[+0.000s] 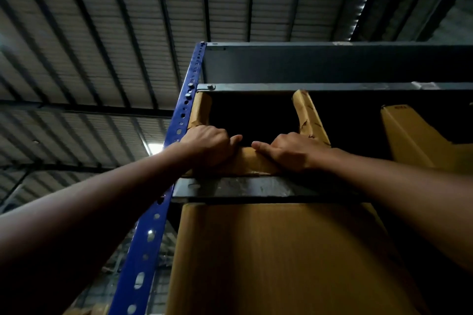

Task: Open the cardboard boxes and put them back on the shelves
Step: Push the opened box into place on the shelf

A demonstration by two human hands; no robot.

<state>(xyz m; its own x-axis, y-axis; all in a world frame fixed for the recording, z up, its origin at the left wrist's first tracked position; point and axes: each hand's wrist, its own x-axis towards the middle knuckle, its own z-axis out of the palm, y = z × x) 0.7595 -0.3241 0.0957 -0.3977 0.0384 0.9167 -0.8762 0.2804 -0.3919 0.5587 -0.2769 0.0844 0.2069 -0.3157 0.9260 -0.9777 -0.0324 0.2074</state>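
Box below: filling the bay under grey shelf. Just past the shelf's front edge, gripping front flap of open box with left hand and right hand, fingers curling over its edge, thumbs pointing inward. Sitting on that shelf against blue post, side flaps standing up. Right box sitting beside it, apart. Roof overhead.

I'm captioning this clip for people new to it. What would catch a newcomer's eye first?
First, two bare arms reaching up at centre, the left hand and right hand gripping the front edge of an open box on a high shelf. Next, the blue post with holes, slanting up just left of them, and the big box under that shelf. A ribbed roof spans the top.
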